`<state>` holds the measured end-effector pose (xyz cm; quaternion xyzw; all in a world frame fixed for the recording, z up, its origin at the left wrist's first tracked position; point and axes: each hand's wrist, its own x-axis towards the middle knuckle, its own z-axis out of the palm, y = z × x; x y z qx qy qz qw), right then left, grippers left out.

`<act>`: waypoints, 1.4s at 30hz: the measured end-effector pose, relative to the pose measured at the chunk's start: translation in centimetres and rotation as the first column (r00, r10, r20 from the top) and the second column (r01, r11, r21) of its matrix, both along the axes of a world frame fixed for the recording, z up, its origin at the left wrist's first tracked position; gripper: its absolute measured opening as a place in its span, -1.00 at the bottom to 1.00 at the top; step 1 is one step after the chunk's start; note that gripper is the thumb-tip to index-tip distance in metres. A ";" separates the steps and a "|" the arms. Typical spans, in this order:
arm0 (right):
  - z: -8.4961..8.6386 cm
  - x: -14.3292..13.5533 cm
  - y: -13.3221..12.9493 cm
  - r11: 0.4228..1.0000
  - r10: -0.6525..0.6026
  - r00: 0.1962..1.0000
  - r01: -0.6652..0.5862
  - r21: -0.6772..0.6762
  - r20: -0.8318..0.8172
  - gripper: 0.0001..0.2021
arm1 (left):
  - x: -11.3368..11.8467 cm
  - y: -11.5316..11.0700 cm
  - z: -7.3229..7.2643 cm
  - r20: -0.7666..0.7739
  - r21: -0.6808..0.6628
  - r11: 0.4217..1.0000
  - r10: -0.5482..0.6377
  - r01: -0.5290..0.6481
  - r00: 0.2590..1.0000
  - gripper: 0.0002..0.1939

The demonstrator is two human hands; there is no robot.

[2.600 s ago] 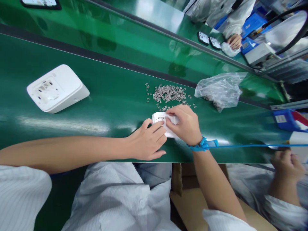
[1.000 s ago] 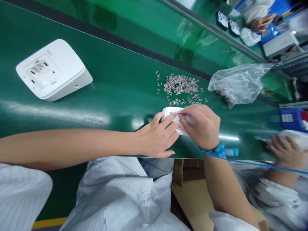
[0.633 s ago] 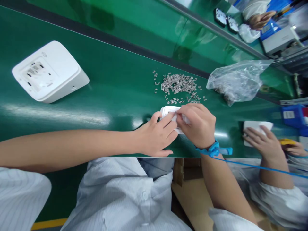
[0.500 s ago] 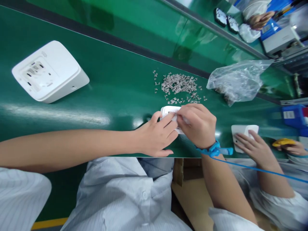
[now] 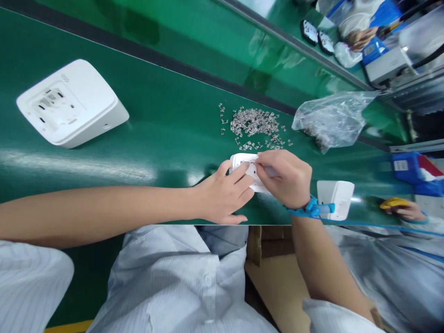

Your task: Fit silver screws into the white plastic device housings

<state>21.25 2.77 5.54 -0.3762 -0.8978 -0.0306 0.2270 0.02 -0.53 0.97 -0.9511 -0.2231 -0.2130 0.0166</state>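
A white plastic housing (image 5: pixel 262 185) lies on the green bench before me, partly covered by both hands. My left hand (image 5: pixel 229 194) rests on it with fingers spread; one fingertip presses the recessed face, and the thumb sticks out free near the bench edge. Thumb and fingertips of my right hand (image 5: pixel 286 178) are pinched together at the recess. Whatever sits in that pinch is hidden or too small to make out. Just beyond the housing is a pile of small shiny metal pieces (image 5: pixel 255 121), with several strays around it. A blue wrist strap (image 5: pixel 305 208) circles my right wrist.
At left stands a larger white wedge-shaped housing (image 5: pixel 90 101). A clear plastic bag (image 5: pixel 333 120) holding small metal parts lies at right. Another white housing (image 5: pixel 342 199) sits beyond my right wrist. A co-worker's hand (image 5: pixel 411 212) holds a yellow object (image 5: pixel 394 202).
My right fingertips have shifted slightly, baring more of the recess with a dark slot. A co-worker's hand has left the white housing at right. The view has swung a little.
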 end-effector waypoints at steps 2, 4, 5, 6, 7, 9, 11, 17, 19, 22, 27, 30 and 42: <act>-0.1 -0.1 0.2 0.997 -0.072 0.996 0.071 -0.027 -0.058 -0.87 | 0.0 0.0 -0.1 0.008 -0.006 1.000 -0.002 0.002 1.000 -0.47; -0.1 -0.2 0.4 0.993 -0.102 0.994 0.099 -0.060 -0.043 -0.88 | 0.0 -0.1 -0.2 0.014 -0.009 1.000 0.002 -0.002 1.000 -0.49; -0.1 -0.3 0.6 0.992 -0.108 0.994 0.106 -0.073 -0.025 -0.88 | 0.1 -0.1 -0.2 0.014 -0.007 1.000 0.005 -0.005 1.000 -0.50; -0.1 -0.4 0.7 0.990 -0.116 0.993 0.115 -0.086 -0.002 -0.87 | 0.1 -0.1 -0.3 0.012 -0.003 1.000 0.006 -0.006 1.000 -0.50; -0.1 -0.5 0.8 0.987 -0.121 0.992 0.123 -0.100 0.020 -0.85 | 0.1 -0.1 -0.3 0.007 0.000 1.000 0.005 -0.005 1.000 -0.50; -0.2 -0.6 1.0 0.984 -0.118 0.991 0.125 -0.127 0.064 -0.82 | 0.1 -0.1 -0.4 0.000 0.002 1.000 0.001 -0.001 1.000 -0.49; -0.2 -0.8 1.1 0.984 -0.095 0.991 0.107 -0.140 0.092 -0.79 | 0.2 -0.1 -0.5 -0.003 0.002 1.000 -0.003 0.003 1.000 -0.50; -0.6 -0.9 1.1 0.987 -0.081 0.995 0.088 -0.132 0.059 -0.78 | 0.2 -0.2 -0.5 -0.016 0.011 1.000 0.009 -0.009 1.000 -0.52; -0.6 -0.8 1.1 0.986 -0.070 0.996 0.077 -0.146 0.051 -0.78 | 0.2 -0.2 -0.4 -0.023 0.015 1.000 0.009 -0.008 1.000 -0.50; -0.7 -0.7 1.2 0.987 -0.062 0.998 0.065 -0.144 0.027 -0.77 | 0.1 -0.2 -0.3 -0.041 0.025 1.000 0.007 -0.006 0.999 -0.48; -1.2 -1.3 1.5 0.983 -0.103 0.994 0.105 -0.154 0.026 -0.87 | 0.2 0.0 -0.3 -0.058 0.042 0.999 0.023 -0.021 0.998 -0.45; -0.8 -1.3 1.4 0.982 -0.118 0.992 0.123 -0.141 0.048 -0.84 | 0.2 0.1 0.0 -0.057 0.045 0.998 0.035 -0.033 0.998 -0.47; -4.7 13.8 -5.8 0.212 -0.760 0.308 0.950 0.229 -0.572 -0.52 | -13.1 -4.2 0.9 0.001 0.077 0.810 0.583 -0.581 0.813 -0.76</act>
